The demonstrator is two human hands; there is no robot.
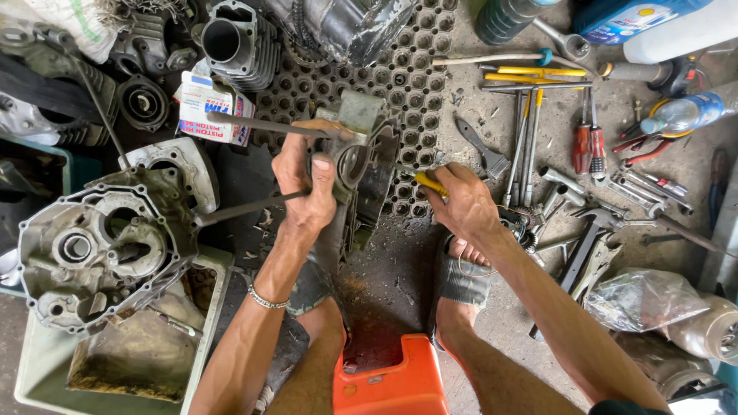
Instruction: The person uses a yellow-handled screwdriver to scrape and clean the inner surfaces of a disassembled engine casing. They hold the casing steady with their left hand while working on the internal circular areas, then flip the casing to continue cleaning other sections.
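An engine case (361, 165) is held upright over the holed rubber mat (415, 73), clamped at its left edge by the left hand (306, 188). A yellow-handled tool (429, 183) is gripped in the closed right hand (463, 204), its tip set against the case. Another crankcase (92, 253) is seen at the left, and wrenches (523, 146) are spread at the right.

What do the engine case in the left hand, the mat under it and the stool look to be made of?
The engine case, gripped by the left hand, looks like cast metal, probably aluminium: dull grey, matte, grimy.
The mat looks like black rubber, moulded with rows of round holes, dusty.
The stool looks like plastic: bright orange, smooth, slightly glossy.
The right hand holds a yellow-handled tool; the handle is likely plastic.
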